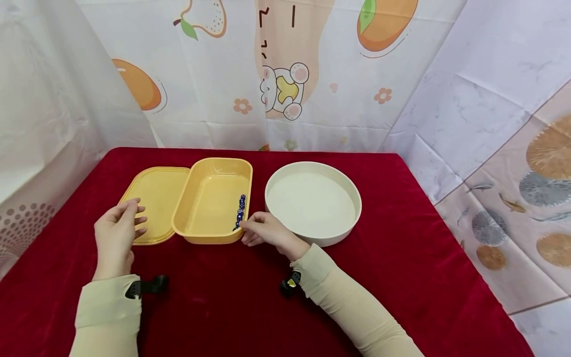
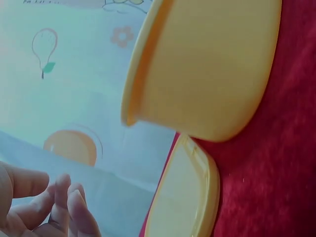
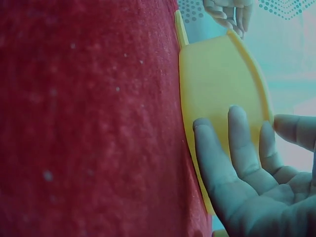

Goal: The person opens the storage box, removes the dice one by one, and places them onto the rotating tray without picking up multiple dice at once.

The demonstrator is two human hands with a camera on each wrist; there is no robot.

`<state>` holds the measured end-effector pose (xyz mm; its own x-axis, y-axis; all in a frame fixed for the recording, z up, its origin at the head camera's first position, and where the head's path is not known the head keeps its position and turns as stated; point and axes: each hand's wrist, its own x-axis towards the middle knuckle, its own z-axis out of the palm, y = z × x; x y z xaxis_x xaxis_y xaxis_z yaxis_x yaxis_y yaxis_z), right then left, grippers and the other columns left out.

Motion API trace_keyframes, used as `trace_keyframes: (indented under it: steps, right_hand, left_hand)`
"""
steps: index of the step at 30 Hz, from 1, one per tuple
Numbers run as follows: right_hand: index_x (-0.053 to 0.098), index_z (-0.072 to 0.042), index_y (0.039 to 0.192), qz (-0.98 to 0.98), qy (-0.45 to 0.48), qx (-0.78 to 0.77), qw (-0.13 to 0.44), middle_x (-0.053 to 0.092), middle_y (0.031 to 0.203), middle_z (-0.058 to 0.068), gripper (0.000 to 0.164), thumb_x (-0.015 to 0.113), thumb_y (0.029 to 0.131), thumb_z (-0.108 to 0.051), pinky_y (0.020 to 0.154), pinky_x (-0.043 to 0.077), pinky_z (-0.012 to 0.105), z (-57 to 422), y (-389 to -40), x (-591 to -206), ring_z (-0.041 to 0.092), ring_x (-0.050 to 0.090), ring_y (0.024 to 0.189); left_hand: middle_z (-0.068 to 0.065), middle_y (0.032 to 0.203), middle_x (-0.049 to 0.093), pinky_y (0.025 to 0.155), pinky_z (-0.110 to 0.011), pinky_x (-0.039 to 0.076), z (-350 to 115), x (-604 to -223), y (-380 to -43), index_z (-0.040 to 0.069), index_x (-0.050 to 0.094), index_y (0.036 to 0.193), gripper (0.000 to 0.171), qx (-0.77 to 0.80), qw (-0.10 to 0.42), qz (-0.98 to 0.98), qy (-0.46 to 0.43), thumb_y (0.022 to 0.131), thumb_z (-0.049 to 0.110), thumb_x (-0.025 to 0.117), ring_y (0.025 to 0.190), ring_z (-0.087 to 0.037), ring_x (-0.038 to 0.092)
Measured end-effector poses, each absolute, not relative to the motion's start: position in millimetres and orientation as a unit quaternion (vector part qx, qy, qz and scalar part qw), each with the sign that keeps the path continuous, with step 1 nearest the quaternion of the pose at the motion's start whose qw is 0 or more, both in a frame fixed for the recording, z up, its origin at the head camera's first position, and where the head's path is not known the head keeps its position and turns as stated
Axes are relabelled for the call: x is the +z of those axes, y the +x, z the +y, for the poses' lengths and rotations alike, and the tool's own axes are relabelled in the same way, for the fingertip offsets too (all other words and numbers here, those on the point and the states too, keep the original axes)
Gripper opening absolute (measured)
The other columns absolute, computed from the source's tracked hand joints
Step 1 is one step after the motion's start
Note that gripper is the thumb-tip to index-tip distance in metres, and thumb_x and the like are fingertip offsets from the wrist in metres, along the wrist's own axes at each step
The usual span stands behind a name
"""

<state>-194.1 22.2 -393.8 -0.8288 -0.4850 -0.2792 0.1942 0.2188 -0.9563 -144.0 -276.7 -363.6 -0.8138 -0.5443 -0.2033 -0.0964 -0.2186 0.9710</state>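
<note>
While both hands hovered low over the table, the scene stood as follows.

Right hand: the right hand [image 1: 263, 230] rested at the near right corner of the shallow yellow plastic tub [image 1: 213, 201]; its fingers [image 3: 242, 143] lay nearly straight against the tub's outer wall, with the thumb up by the rim, close to the dice. Whether the thumb and forefinger pinched a die could not be told.

Left hand: the left hand [image 1: 117, 229] hung relaxed, fingers loosely curled and holding nothing, at the near left edge of the flat yellow plastic lid [image 1: 153, 198].

Dice: a short row of small dark blue dice [image 1: 240, 212] lay inside the tub along its right wall, the nearest one just beside the right hand's fingertips.

Tub and lid: the tub sat open, its left edge overlapping the lid, which lay flat to the tub's left.

Tray: a round cream-white plastic tray [image 1: 352, 193] with a low rim sat just right of the tub, near the right wrist.

Table: a dark red velvet cloth [image 1: 401, 277] covered the tabletop.

Backdrop: white sheets printed with oranges, pears and a cartoon bear [image 1: 285, 89] hung behind.
</note>
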Motion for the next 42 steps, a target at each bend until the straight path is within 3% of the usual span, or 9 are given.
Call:
trace_keyframes:
  steps: [9, 16, 24, 28, 32, 38, 42]
  right_hand:
    - [0.060, -0.001, 0.100, 0.743, -0.116, -0.601, 0.269, 0.073, 0.089, 0.020, 0.019, 0.059, 0.099, -0.020, 0.075, 0.061, 0.036, 26.6, -192.6, -386.6, 0.014, 0.070, 0.073]
    - [0.059, 0.007, 0.109, 0.756, -0.133, -0.594, 0.242, 0.071, 0.093, 0.021, 0.028, 0.057, 0.100, -0.020, 0.080, 0.060, 0.037, 37.0, -190.4, -371.4, 0.017, 0.070, 0.080]
    - [0.061, 0.006, 0.108, 0.762, -0.126, -0.609, 0.182, 0.071, 0.095, 0.019, 0.025, 0.058, 0.099, -0.017, 0.082, 0.059, 0.035, 53.9, -191.6, -359.4, 0.033, 0.071, 0.092]
    - [0.063, 0.002, 0.105, 0.766, -0.107, -0.615, 0.152, 0.070, 0.093, 0.014, 0.022, 0.059, 0.099, -0.018, 0.086, 0.058, 0.039, 63.2, -192.5, -353.0, 0.020, 0.070, 0.086]
    - [0.064, 0.000, 0.103, 0.766, -0.088, -0.624, 0.128, 0.070, 0.091, 0.011, 0.021, 0.060, 0.098, -0.020, 0.085, 0.058, 0.037, 74.7, -195.4, -347.8, 0.016, 0.070, 0.085]
    - [0.063, 0.003, 0.106, 0.758, -0.082, -0.640, 0.096, 0.069, 0.087, 0.004, 0.024, 0.059, 0.099, -0.019, 0.086, 0.058, 0.035, 94.2, -201.8, -343.5, 0.012, 0.068, 0.083]
    - [0.063, 0.002, 0.106, 0.761, -0.075, -0.640, 0.073, 0.069, 0.087, 0.002, 0.023, 0.059, 0.099, -0.020, 0.087, 0.058, 0.035, 108.5, -204.1, -341.0, 0.014, 0.069, 0.085]
  left_hand:
    - [0.015, 0.085, 0.064, 0.055, -0.016, 0.052, -261.7, -355.5, -146.5, 0.028, 0.069, 0.103, 0.010, -0.705, 0.127, -0.659, 0.228, 0.099, 0.030, 0.060, 0.071, -0.002, 0.061]
    - [0.018, 0.088, 0.062, 0.059, -0.014, 0.052, -248.5, -347.2, -151.2, 0.013, 0.063, 0.129, 0.036, -0.634, 0.112, -0.741, 0.191, 0.101, 0.034, 0.055, 0.076, 0.000, 0.059]
    - [0.021, 0.091, 0.059, 0.065, -0.015, 0.053, -234.0, -333.6, -161.1, 0.008, 0.057, 0.138, 0.050, -0.571, 0.100, -0.801, 0.148, 0.101, 0.041, 0.051, 0.082, -0.001, 0.058]
    - [0.020, 0.090, 0.058, 0.064, -0.014, 0.053, -225.5, -328.1, -167.1, 0.006, 0.058, 0.137, 0.051, -0.543, 0.103, -0.825, 0.118, 0.102, 0.042, 0.050, 0.080, 0.001, 0.058]
    - [0.011, 0.095, 0.061, 0.063, -0.013, 0.052, -216.7, -321.0, -172.7, 0.004, 0.062, 0.131, 0.050, -0.502, 0.106, -0.854, 0.090, 0.102, 0.043, 0.050, 0.077, 0.003, 0.058]
    - [-0.017, 0.111, 0.067, 0.061, -0.014, 0.052, -205.1, -313.5, -181.3, 0.002, 0.064, 0.125, 0.050, -0.453, 0.097, -0.885, 0.043, 0.102, 0.044, 0.049, 0.072, 0.007, 0.056]
    - [-0.019, 0.110, 0.069, 0.061, -0.014, 0.051, -197.2, -313.4, -185.4, 0.002, 0.066, 0.121, 0.049, -0.439, 0.094, -0.893, 0.024, 0.101, 0.044, 0.050, 0.075, -0.001, 0.060]
